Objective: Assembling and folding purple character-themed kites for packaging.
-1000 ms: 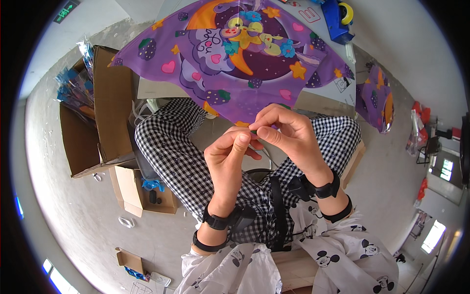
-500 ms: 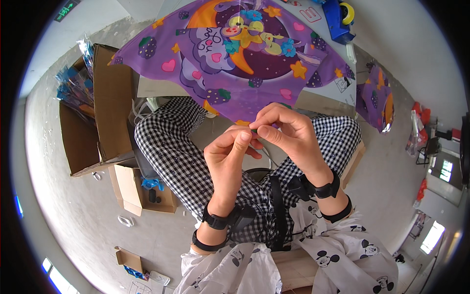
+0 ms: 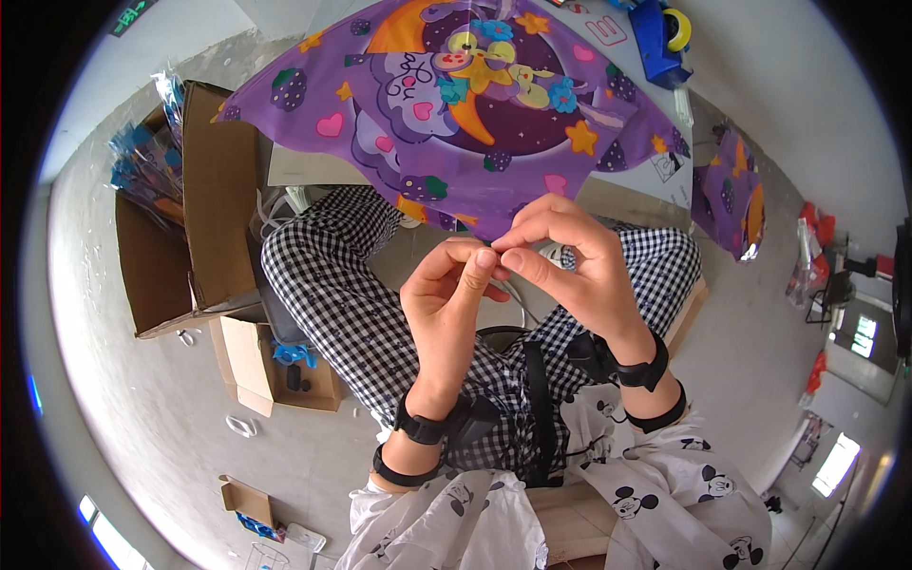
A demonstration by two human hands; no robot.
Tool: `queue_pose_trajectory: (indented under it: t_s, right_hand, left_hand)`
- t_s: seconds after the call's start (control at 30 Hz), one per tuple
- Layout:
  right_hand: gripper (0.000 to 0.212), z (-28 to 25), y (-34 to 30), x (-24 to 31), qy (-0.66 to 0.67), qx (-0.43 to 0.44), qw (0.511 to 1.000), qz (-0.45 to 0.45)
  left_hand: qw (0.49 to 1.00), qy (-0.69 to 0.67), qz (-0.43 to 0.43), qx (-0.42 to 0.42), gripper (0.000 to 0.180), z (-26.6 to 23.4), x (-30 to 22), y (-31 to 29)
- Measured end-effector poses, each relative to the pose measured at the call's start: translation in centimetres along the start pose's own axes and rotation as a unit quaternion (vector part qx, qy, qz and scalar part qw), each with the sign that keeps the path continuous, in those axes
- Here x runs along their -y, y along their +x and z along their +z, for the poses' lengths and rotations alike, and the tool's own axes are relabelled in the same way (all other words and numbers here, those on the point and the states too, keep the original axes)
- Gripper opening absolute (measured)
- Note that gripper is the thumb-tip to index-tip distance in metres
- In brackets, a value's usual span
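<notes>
A purple kite (image 3: 475, 190) printed with cartoon animals, a moon, stars and berries spreads over the table in front of me. Its lower corner hangs over the near edge, above my lap. My left hand (image 3: 442, 299) pinches at that corner, thumb against the fingers. From the other side my right hand (image 3: 579, 271) closes thumb and forefinger on the same spot, its other fingers curled above. The two hands' fingertips touch or nearly touch. What exactly lies between them is mostly covered by the fingers.
A blue tape dispenser (image 3: 655, 43) stands at the table's far right. To the left sits a tall cardboard box (image 3: 223, 190) with packaged items, then a small open box (image 3: 252, 366) with blue and black parts. Another purple kite piece (image 3: 730, 195) hangs at right.
Both hands have shifted very slightly, and the right fingers have closed in toward the left fingertips. A small dark bit seen between them before is now covered. The kite is nearly unmoved.
</notes>
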State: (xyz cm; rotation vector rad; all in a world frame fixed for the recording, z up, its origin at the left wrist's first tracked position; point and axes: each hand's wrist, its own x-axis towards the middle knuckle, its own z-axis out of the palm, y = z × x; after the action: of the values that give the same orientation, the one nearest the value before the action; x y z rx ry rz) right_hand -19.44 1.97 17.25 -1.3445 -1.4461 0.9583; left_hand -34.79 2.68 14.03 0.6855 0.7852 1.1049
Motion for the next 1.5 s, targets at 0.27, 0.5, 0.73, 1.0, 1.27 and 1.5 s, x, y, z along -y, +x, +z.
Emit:
queue_pose_trajectory:
  t_s: [0.27, 0.5, 0.73, 1.0, 1.27, 1.5]
  right_hand:
    - [0.012, -0.4, 0.2, 0.2, 0.066, 0.052, 0.993, 0.079]
    - [0.012, -0.2, 0.3, 0.3, 0.103, 0.053, 0.987, 0.114]
    - [0.012, -0.1, 0.1, 0.2, 0.055, 0.049, 0.99, 0.119]
    - [0.012, 0.7, 0.1, 0.9, 0.001, 0.029, 0.996, 0.089]
    - [0.007, 0.9, 0.4, 1.6, -0.01, 0.021, 0.997, 0.07]
    - [0.01, 0.7, 0.5, 1.2, -0.002, 0.044, 0.995, 0.092]
  left_hand:
    - [1.0, 0.002, -0.009, 0.003, 0.015, -0.3, -0.1, -0.2]
    - [1.0, 0.0, -0.025, 0.019, 0.01, -0.2, -0.7, -0.5]
    - [0.98, 0.186, 0.065, -0.028, 0.015, -0.7, -0.6, -0.7]
    - [0.911, 0.352, 0.212, -0.047, 0.017, -0.5, -0.8, -0.5]
    - [0.896, 0.369, 0.242, -0.048, 0.02, -0.6, -0.9, -0.4]
    - [0.907, 0.354, 0.225, -0.033, 0.021, -0.8, -1.0, -0.7]
